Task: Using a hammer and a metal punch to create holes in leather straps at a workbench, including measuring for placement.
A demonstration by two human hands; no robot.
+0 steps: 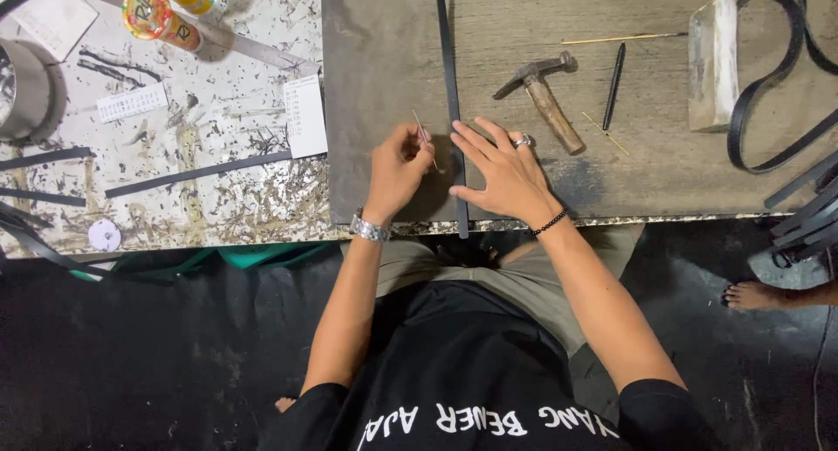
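A long narrow black strap (450, 75) runs from the far edge to the near edge of a dark board (384, 75). My left hand (397, 173), with a metal watch on the wrist, pinches a thin stick (424, 137) just left of the strap. My right hand (506, 173), with a ring and a black bead bracelet, rests flat on the board, its fingers touching the strap from the right.
A hammer (546, 97), a black pen (614, 86), thin sticks and a pale block (713, 62) lie right of my hands. Looped black straps (768, 93) sit at far right. A scratched white surface (218, 110) at left holds strips, papers and tubes. Someone's bare foot (755, 294) stands on the floor.
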